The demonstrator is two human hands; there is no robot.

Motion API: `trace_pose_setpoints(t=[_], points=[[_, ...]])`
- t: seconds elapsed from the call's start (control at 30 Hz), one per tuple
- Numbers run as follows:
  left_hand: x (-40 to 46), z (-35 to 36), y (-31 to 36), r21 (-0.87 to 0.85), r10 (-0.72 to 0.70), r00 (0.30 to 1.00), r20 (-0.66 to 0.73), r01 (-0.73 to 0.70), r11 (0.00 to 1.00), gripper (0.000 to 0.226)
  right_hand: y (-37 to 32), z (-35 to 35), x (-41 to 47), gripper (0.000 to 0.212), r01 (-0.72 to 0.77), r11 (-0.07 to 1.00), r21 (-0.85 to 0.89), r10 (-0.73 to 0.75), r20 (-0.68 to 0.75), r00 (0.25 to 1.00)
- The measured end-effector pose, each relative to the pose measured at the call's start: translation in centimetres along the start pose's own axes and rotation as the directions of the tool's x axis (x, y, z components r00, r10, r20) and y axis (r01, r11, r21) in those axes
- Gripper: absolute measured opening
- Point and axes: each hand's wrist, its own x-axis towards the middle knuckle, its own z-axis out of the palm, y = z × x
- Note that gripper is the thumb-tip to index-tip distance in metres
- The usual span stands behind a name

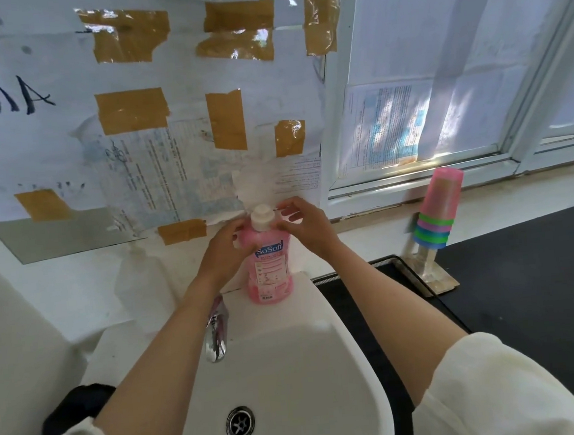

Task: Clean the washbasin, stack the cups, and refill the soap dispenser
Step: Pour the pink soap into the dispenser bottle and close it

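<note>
— How many bottles?
— One pink soap bottle (269,270), upright on the washbasin's (323,345) back edge. Left hand (225,253) wraps its shoulder; right hand (305,224) pinches the white cap (262,217).
— Cups?
— One upturned cup stack (438,210), right.

Looks like a lab or classroom wash corner: white washbasin (342,367) with chrome tap (216,339) butted against a black benchtop (525,301), printed sheets (172,178) taped over the wall with brown tape, more papers covering the window (438,68).
</note>
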Motion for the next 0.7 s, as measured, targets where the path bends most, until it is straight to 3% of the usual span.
trace_pose_setpoints(t=[0.1,0.23,0.43,0.7], points=[[0.0,0.3,1.1,0.018,-0.001,1.0,-0.01,0.001,1.0,0.064,-1.1,0.5,0.3,0.03,-0.003,1.0,-0.026,0.003,-0.019,1.0],[0.2,0.8,1.2,0.07,0.026,0.999,-0.032,-0.023,0.997,0.04,-1.9,1.2,0.7,0.036,0.032,0.995,-0.092,-0.032,0.003,0.999],[0.5,0.8,0.7,0.099,0.026,0.996,-0.083,-0.018,0.995,0.039,-1.6,1.9,1.3,0.046,0.034,0.99,-0.138,-0.035,-0.004,0.999],[1.2,1.0,-0.2,0.051,-0.013,0.995,-0.097,0.019,0.999,0.047,-1.5,1.0,1.7,0.039,0.096,0.992,-0.085,-0.087,0.104,0.991]])
